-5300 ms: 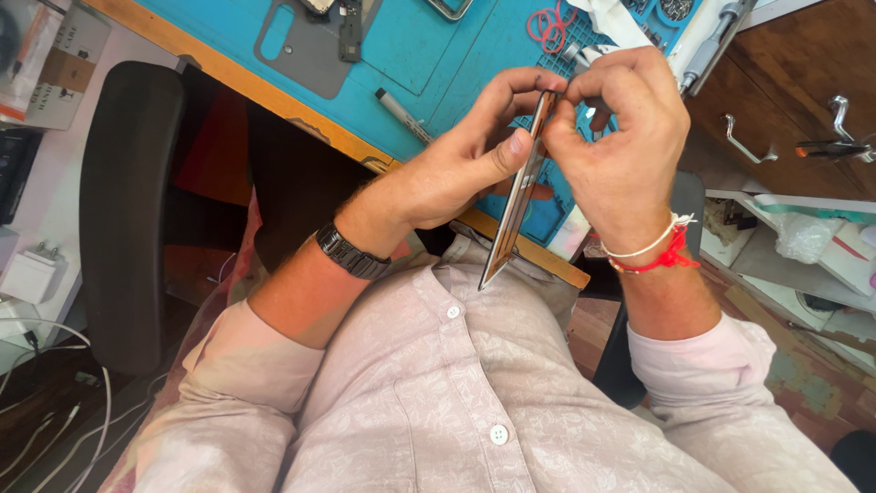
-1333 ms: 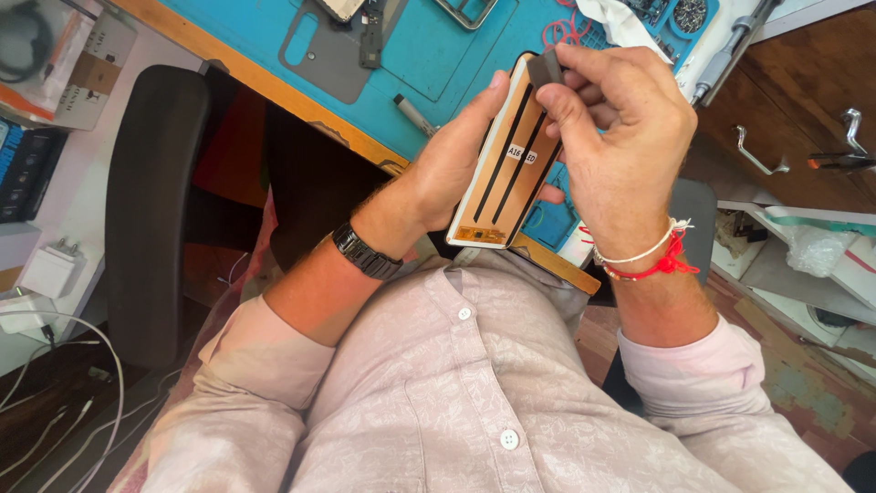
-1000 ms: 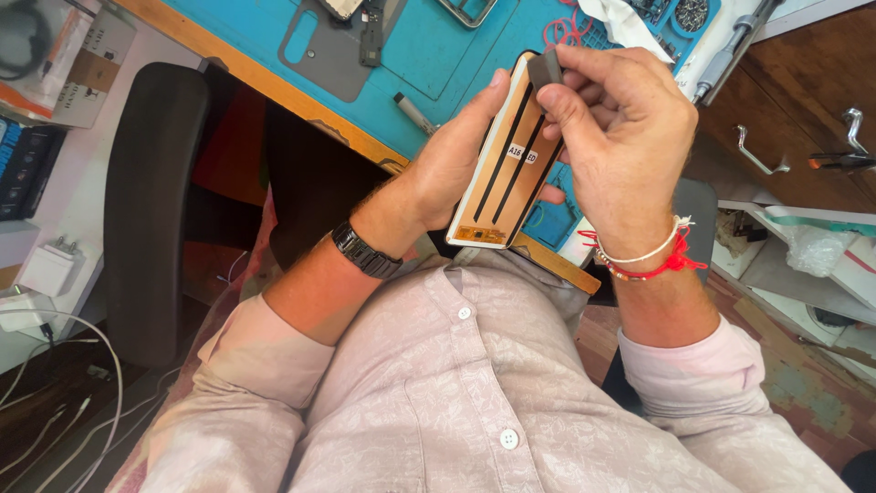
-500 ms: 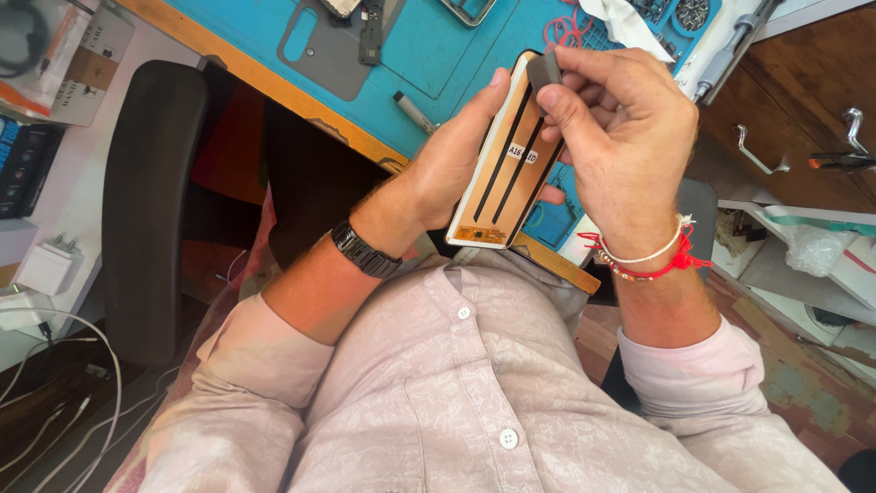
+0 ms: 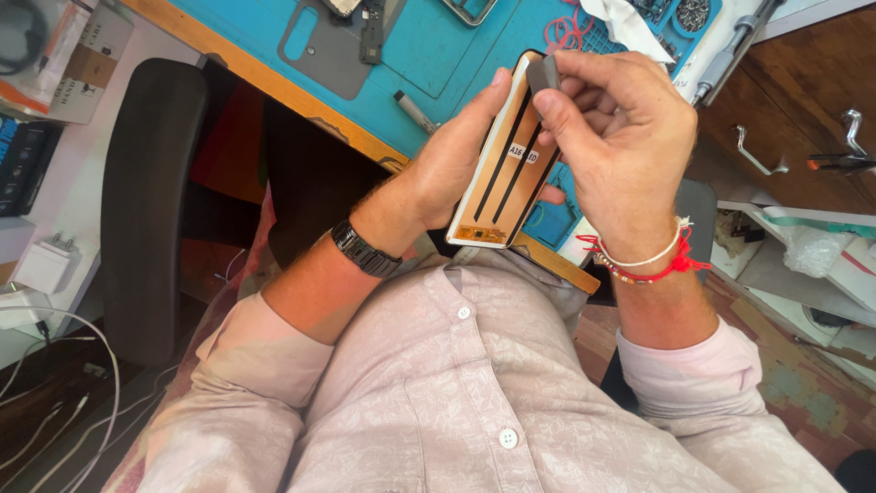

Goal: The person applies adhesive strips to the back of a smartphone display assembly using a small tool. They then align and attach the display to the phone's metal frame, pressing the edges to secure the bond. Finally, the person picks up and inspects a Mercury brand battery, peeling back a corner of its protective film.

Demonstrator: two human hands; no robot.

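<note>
Head view shows your left hand (image 5: pixel 456 169) cradling 1 phone screen panel (image 5: pixel 504 169) with 2 black strips above your lap, while your right hand (image 5: pixel 620 137) pinches 1 small grey tool (image 5: pixel 545 75) at its top edge.

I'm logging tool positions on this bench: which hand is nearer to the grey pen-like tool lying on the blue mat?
Left. The left hand, gripping the phone screen panel, sits just below and right of the grey pen-like tool. The right hand is farther right, beyond the panel.

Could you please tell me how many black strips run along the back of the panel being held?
2: black strips lie side by side along the panel, between the left hand and right hand.
</note>
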